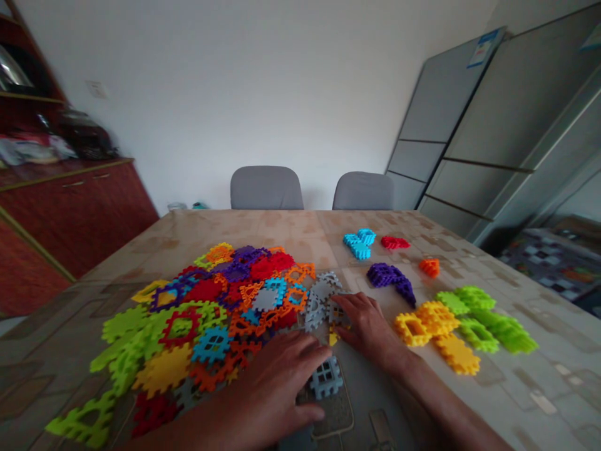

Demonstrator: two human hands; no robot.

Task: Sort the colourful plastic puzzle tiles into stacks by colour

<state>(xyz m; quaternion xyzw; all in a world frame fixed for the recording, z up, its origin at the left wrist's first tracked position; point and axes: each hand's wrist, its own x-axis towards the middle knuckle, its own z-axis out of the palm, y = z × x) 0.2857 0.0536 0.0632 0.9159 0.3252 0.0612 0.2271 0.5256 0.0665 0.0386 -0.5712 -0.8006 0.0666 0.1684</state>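
My left hand (286, 376) reaches over the table with its fingers stretched out and its thumb apart. Just beyond its fingertips lies a grey square interlocking tile (326, 379) with a window-like grid. My right hand (364, 319) has its thumb and fingers around another grey grid tile (339, 313), partly hidden by the fingers. Below that thumb a small yellow piece (333, 339) shows. Flat grey tiles (323, 288) lie beside the right fingertips. To the left spreads a mixed heap of toothed plastic tiles (206, 291) in several colours.
Sorted by colour on the right are yellow tiles (434, 319), green tiles (488, 316), purple tiles (389, 275), blue tiles (360, 243), red tiles (395, 242) and an orange stack (429, 268). Two grey chairs (267, 188) stand behind the table (300, 225).
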